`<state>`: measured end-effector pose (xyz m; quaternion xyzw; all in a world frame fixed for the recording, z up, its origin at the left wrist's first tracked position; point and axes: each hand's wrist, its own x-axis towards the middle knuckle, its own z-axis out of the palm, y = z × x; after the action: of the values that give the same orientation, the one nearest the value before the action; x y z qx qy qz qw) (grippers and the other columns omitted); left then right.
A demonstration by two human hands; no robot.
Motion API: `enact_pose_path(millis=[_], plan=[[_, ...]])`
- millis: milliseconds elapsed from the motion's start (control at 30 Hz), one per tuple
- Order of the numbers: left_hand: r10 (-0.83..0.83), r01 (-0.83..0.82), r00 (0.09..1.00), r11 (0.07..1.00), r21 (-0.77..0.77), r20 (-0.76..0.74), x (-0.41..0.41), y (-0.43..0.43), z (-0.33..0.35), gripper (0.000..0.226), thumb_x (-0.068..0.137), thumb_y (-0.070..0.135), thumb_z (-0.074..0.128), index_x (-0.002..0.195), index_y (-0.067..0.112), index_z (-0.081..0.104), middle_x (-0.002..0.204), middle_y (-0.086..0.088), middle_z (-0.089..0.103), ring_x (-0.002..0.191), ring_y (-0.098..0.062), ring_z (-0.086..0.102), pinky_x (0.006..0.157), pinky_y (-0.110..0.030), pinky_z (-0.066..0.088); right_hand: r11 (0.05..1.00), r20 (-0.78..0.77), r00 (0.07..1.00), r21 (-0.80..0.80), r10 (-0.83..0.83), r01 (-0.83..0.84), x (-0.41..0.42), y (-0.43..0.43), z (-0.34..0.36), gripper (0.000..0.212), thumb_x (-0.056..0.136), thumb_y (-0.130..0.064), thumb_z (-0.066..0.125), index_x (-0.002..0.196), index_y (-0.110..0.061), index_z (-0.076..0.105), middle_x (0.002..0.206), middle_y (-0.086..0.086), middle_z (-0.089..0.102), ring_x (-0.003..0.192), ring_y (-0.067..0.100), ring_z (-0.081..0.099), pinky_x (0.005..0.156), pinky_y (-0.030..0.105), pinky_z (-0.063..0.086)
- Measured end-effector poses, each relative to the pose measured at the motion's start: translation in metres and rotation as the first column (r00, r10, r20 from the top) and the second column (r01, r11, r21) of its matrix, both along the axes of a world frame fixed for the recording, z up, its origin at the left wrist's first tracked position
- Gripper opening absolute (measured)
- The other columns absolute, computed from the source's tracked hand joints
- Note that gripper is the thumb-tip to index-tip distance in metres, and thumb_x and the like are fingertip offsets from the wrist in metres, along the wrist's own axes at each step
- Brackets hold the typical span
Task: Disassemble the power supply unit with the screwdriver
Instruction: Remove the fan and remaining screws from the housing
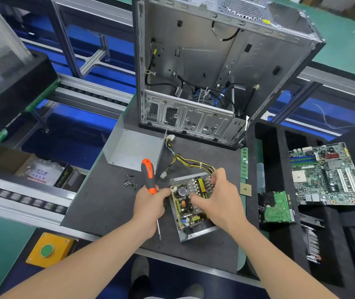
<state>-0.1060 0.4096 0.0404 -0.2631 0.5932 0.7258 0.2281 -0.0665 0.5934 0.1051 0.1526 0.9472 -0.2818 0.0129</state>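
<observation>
Currently, the power supply unit (196, 233) lies at lower centre of the frame, between both hands. The left hand (149, 207) grips the screwdriver (148, 173). The right hand (219, 197) clasps the circuit board (183, 206).

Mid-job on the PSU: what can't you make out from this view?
1. Head view: the right hand covers the right side of the board, hiding any screws left there.
2. Head view: the left hand hides the middle of the screwdriver; its tip is too small to identify.
3. Head view: the loose screws are too small to count.
4. Head view: the upper edge cuts off the top of the case.
</observation>
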Motion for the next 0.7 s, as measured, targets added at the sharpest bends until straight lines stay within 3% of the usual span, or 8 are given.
enact_pose_path(millis=[100,167,233,333,400,500,600,700], plan=[[-0.053,0.052,0.998,0.997,-0.053,-0.026,0.004,-0.003,0.002,0.038,0.085,0.003,0.074,0.077,0.020,0.042,0.065,-0.001,0.057,0.049,-0.014,0.032,0.048,-0.028,0.027,1.000,0.002,1.000,0.001,-0.006,0.006,-0.002,-0.001,0.002,0.059,0.067,-0.059,0.074,0.090,-0.029,0.029,0.069,-0.004,0.055,0.055,0.015,0.044,0.050,0.035,0.041],[-0.091,0.087,0.995,0.993,-0.077,-0.049,0.009,-0.004,0.004,0.031,0.085,-0.002,0.071,0.079,0.019,0.048,0.092,-0.004,0.079,0.058,-0.016,0.042,0.054,-0.030,0.031,1.000,-0.003,1.000,0.011,0.002,-0.002,-0.004,-0.001,0.005,0.059,0.066,-0.059,0.073,0.089,-0.029,0.028,0.065,-0.005,0.052,0.052,0.015,0.041,0.047,0.033,0.036],[-0.092,0.089,0.994,0.994,-0.058,-0.063,0.011,-0.004,0.005,0.031,0.086,-0.004,0.071,0.080,0.019,0.051,0.099,-0.006,0.081,0.062,-0.015,0.046,0.058,-0.031,0.033,1.000,0.005,1.000,0.020,0.008,-0.008,-0.007,-0.002,0.007,0.058,0.065,-0.057,0.073,0.089,-0.028,0.028,0.063,-0.005,0.049,0.051,0.016,0.040,0.048,0.032,0.034],[-0.079,0.076,0.996,0.995,-0.066,-0.045,0.013,-0.006,0.004,0.041,0.085,0.006,0.081,0.077,0.019,0.043,0.063,-0.001,0.062,0.054,-0.015,0.040,0.053,-0.033,0.030,0.997,0.032,0.999,0.075,0.000,-0.003,-0.014,-0.001,0.011,0.059,0.067,-0.054,0.076,0.092,-0.025,0.031,0.066,-0.005,0.050,0.054,0.019,0.044,0.049,0.033,0.033],[-0.096,0.090,0.994,0.990,-0.108,-0.051,0.020,-0.007,0.004,0.041,0.084,0.009,0.083,0.078,0.018,0.043,0.054,-0.002,0.053,0.049,-0.017,0.044,0.048,-0.033,0.037,0.994,0.045,0.999,0.108,-0.007,0.002,-0.017,0.001,0.013,0.060,0.068,-0.052,0.078,0.094,-0.024,0.032,0.069,-0.003,0.053,0.058,0.021,0.048,0.050,0.034,0.035],[-0.117,0.106,0.988,0.989,-0.104,-0.102,0.036,-0.006,0.008,0.036,0.088,0.018,0.083,0.079,0.016,0.048,0.079,-0.016,0.075,0.062,-0.021,0.066,0.063,-0.036,0.057,0.988,0.052,0.999,0.152,-0.009,0.001,-0.022,0.006,0.014,0.061,0.070,-0.052,0.079,0.097,-0.022,0.033,0.072,-0.002,0.055,0.062,0.024,0.054,0.051,0.035,0.038],[-0.239,0.216,0.956,0.965,-0.148,-0.169,0.050,-0.005,0.018,0.046,0.072,0.045,0.092,0.076,0.015,0.057,0.079,-0.001,0.076,0.083,-0.019,0.074,0.083,-0.039,0.058,0.984,0.055,0.998,0.177,-0.029,0.019,-0.026,0.011,0.016,0.062,0.070,-0.052,0.079,0.097,-0.022,0.034,0.072,-0.002,0.056,0.061,0.022,0.054,0.049,0.034,0.036],[-0.368,0.320,0.895,0.923,-0.213,-0.253,0.060,0.000,0.026,0.057,0.053,0.056,0.096,0.084,0.020,0.065,0.085,0.007,0.077,0.084,-0.012,0.074,0.081,-0.035,0.060,0.979,0.071,0.996,0.200,-0.056,0.040,-0.026,0.013,0.016,0.062,0.069,-0.055,0.079,0.098,-0.022,0.034,0.074,-0.002,0.057,0.064,0.020,0.057,0.049,0.033,0.040]])
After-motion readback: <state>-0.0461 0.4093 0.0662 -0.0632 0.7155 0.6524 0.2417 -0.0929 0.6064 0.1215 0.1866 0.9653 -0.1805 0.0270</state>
